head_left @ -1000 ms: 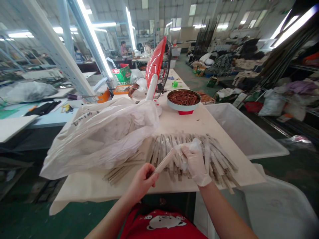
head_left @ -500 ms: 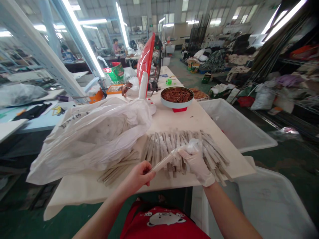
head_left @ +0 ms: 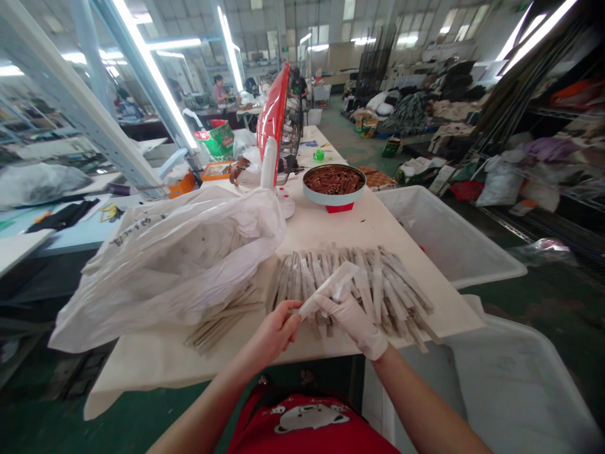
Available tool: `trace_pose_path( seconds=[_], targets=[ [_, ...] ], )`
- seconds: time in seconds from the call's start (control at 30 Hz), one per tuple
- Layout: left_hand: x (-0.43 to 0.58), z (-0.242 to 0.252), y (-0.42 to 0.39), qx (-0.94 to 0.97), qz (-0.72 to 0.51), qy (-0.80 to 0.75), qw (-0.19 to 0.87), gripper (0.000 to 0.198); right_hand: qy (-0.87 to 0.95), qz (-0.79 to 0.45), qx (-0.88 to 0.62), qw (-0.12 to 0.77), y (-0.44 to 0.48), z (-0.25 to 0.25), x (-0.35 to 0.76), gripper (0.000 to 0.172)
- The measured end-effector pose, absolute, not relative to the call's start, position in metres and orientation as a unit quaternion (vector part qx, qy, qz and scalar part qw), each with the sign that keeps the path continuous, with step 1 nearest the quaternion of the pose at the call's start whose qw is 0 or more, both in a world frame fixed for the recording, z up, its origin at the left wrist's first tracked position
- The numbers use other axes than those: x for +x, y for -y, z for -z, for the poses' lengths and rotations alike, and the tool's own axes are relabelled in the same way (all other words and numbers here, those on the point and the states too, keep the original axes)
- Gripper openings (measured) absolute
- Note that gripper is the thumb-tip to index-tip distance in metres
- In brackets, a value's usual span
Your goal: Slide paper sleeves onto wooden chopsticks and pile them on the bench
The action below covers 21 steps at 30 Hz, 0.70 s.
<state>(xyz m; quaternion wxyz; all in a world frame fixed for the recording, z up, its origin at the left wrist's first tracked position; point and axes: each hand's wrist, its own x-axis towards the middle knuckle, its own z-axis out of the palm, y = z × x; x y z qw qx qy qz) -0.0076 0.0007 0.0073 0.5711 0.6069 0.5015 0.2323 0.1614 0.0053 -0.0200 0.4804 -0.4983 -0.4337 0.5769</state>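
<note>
Risk: the pale strip (head_left: pixel 331 289) could slip or twist, since the left hand (head_left: pixel 278 329) seems to pinch only its near end; its free far end, over the strip pile (head_left: pixel 397 296) just beyond the hands, could snag there. Loose ends by the bench (head_left: pixel 155 362) edge, right of the gloved right hand (head_left: pixel 352 320), might get knocked off by that forearm. Pose: forearms converge, hands close together, strip slanting up and away between them. Left grips bare-fingered; right fingers grasp it partway along, exact thumb contact unclear.
</note>
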Motion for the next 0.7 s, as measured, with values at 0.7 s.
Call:
trace_pose_path(
  seconds=[0.7],
  targets=[
    [0.042,0.019,-0.001,0.665,-0.236,-0.523,0.478,0.029,0.185,-0.637,-0.428,0.614,0.001,0.03,0.196,0.034]
  ],
)
